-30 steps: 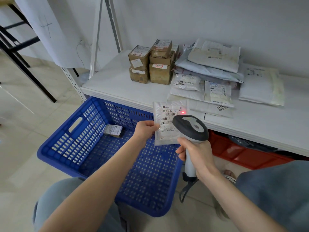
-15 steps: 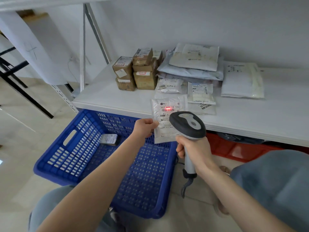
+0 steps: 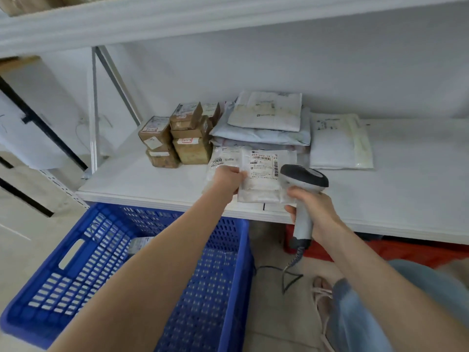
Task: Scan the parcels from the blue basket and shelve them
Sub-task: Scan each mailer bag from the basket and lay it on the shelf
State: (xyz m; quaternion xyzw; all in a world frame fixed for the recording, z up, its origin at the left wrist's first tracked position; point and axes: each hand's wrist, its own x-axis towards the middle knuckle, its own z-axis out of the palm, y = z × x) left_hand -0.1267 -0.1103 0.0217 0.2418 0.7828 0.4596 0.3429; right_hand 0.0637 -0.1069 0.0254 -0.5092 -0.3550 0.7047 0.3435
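Parcel (image 3: 262, 182) edge pinched between left hand (image 3: 227, 180) fingers (image 3: 240, 174)

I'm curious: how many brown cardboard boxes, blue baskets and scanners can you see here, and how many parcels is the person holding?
Brown cardboard boxes: 6 in view
Blue basket: 1
Scanner, gripped by the right hand: 1
White parcel, pinched by the left hand: 1
Total: 9

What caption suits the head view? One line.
Left hand holds a white parcel over the shelf; right hand grips the scanner.
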